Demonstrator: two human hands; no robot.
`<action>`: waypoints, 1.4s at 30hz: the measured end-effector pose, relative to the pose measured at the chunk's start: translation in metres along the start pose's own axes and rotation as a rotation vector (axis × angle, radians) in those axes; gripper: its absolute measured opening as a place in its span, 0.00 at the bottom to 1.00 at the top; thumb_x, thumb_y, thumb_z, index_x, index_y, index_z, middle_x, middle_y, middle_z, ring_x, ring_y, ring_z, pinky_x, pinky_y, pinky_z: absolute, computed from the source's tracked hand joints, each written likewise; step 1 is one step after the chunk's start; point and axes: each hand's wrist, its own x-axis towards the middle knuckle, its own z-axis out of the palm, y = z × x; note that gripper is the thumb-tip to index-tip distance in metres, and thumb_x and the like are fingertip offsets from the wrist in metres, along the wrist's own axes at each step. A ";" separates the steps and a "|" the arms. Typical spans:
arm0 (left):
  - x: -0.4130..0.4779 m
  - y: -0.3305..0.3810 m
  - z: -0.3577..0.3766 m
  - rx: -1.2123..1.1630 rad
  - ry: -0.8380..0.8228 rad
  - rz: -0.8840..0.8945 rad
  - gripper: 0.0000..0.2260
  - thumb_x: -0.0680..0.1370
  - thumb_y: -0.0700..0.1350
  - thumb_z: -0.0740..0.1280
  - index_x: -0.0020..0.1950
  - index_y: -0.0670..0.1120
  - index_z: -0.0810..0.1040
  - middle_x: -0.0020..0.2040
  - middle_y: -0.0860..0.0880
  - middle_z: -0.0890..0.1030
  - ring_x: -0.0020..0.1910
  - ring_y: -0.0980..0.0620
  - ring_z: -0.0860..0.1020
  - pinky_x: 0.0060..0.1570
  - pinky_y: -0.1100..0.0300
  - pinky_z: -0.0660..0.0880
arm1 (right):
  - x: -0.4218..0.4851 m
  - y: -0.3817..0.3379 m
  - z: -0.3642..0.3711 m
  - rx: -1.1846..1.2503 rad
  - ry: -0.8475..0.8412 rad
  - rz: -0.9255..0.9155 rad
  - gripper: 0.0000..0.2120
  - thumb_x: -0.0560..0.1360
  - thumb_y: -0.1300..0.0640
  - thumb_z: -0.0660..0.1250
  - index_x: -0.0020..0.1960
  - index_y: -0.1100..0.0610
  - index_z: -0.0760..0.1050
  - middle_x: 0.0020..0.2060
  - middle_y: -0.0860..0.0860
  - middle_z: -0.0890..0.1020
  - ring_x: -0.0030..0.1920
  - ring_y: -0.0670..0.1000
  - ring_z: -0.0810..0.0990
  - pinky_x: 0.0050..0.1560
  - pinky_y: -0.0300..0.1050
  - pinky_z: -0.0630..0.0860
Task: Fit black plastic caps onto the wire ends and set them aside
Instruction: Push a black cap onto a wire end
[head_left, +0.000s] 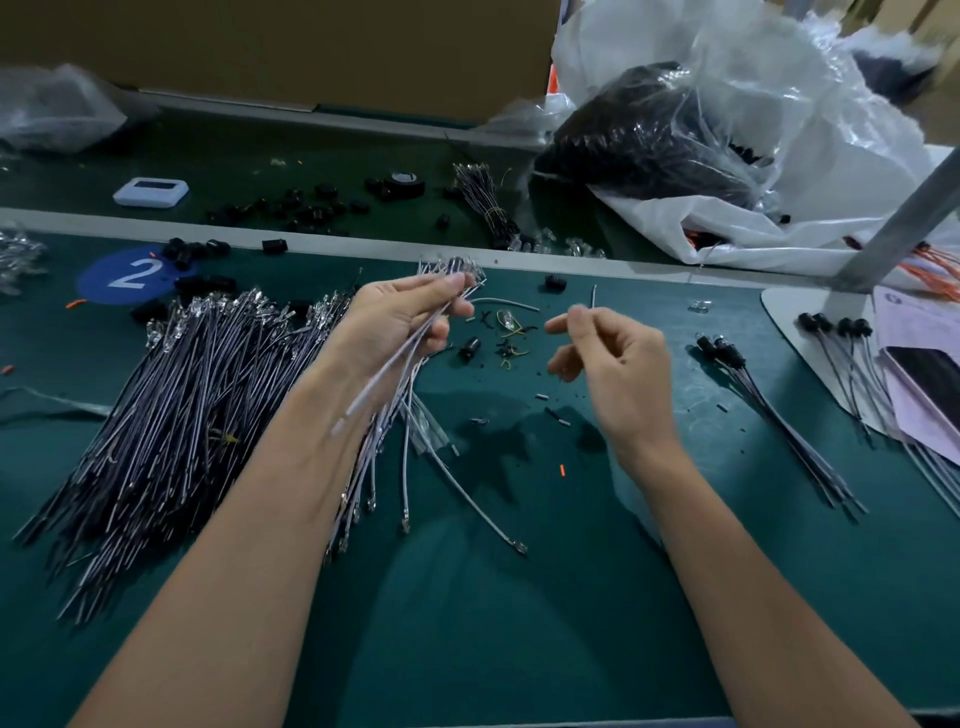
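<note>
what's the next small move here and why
Probably pick up the loose cap lying between the hands: the right hand seems to pinch one wire with a bare end, and the left hand grips a bundle.

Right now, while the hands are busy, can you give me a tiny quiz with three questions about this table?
1. True or false: the left hand holds a bunch of wires.
2. Pick one. Where do the capped wires lie?
A. On the table, to the right of both hands
B. On top of the blue circle
C. Inside a cardboard box
3. Fill in: the blue circle on the mat shows the number ___.

Key: 1 true; 2 A; 3 the number 2.
</note>
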 end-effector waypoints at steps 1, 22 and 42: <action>0.000 0.000 -0.003 0.072 0.005 -0.024 0.13 0.70 0.42 0.71 0.52 0.37 0.81 0.37 0.46 0.84 0.22 0.60 0.73 0.23 0.71 0.71 | 0.001 0.002 0.000 -0.058 -0.009 -0.004 0.11 0.80 0.57 0.64 0.43 0.54 0.82 0.28 0.49 0.82 0.31 0.53 0.79 0.35 0.46 0.77; -0.001 -0.014 0.002 0.208 0.154 0.121 0.05 0.79 0.42 0.67 0.49 0.44 0.83 0.43 0.47 0.86 0.26 0.56 0.76 0.27 0.67 0.69 | 0.060 0.002 0.027 -0.678 -0.275 -0.043 0.18 0.76 0.70 0.58 0.57 0.57 0.82 0.53 0.55 0.84 0.55 0.53 0.80 0.56 0.40 0.74; -0.005 -0.020 0.020 0.510 0.016 0.147 0.02 0.78 0.38 0.69 0.48 0.44 0.78 0.43 0.49 0.86 0.27 0.55 0.80 0.26 0.68 0.69 | 0.044 -0.009 -0.009 -0.072 -0.196 -0.057 0.05 0.73 0.63 0.72 0.43 0.54 0.81 0.34 0.49 0.84 0.34 0.45 0.80 0.39 0.36 0.76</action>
